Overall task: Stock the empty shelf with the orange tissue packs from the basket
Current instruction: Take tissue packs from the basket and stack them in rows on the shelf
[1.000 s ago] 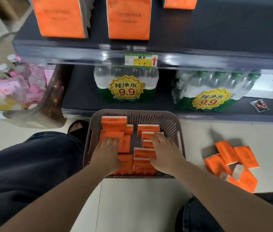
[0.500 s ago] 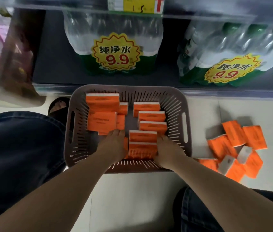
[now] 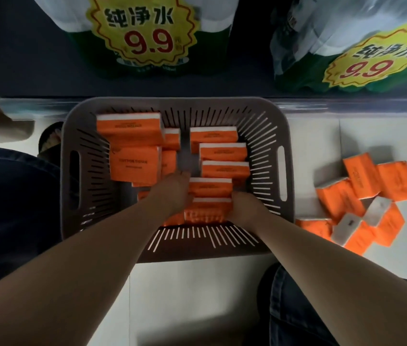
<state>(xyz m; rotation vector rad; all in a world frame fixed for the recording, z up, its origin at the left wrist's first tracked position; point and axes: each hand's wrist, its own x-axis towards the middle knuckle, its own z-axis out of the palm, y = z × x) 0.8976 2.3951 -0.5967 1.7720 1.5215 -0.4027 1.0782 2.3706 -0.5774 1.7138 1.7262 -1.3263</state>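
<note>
Reaching into the basket (image 3: pixel 267 113), you have both hands on the near stack (image 3: pixel 209 193) of orange tissue packs, at least 2 packs lying flat, one on another, by the basket's near wall. Your left hand (image 3: pixel 172 193) sits against the stack's left end with its fingers bent down beside it and the thumb on the top edge. Your right hand (image 3: pixel 244 208) is curled round the right end, its fingertips hidden behind the packs. The stack is squeezed between your 2 hands and rests low in the basket.

More tissue packs (image 3: pixel 135 156) lie piled in the basket's far left part, and 3 more are stepped in a column (image 3: pixel 222 152) on its far right, with a bare strip of basket floor between them.

The basket stands on the pale tiled floor (image 3: pixel 185 295), its far rim just beside the edge of the dark bottom shelf (image 3: pixel 35 58). On that shelf stand 2 bundles of water bottles (image 3: pixel 145 58), each with a yellow 9.9 tag. To the right of the basket, a heap of loose packs (image 3: pixel 362 196) lies on the floor.
</note>
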